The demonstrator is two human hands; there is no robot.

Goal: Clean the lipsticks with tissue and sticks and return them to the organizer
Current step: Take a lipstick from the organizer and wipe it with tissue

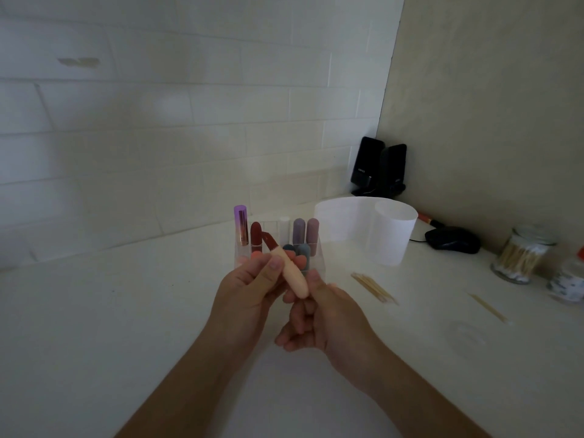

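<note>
Left hand (249, 289) grips a cream lipstick (294, 276) at centre frame, red tip up; right hand (319, 317) pinches its lower end. Just behind stands the clear organizer (317, 260) on the white counter (126, 311); loose sticks (374, 287) lie right.

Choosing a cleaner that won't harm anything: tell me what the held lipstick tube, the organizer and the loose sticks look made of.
Held lipstick tube: likely plastic, matte beige, no glare. Organizer: clear hard plastic, probably acrylic; lipsticks show through its walls. Loose sticks: thin, pale tan, apparently wood or bamboo; too blurred to see grain.
</note>
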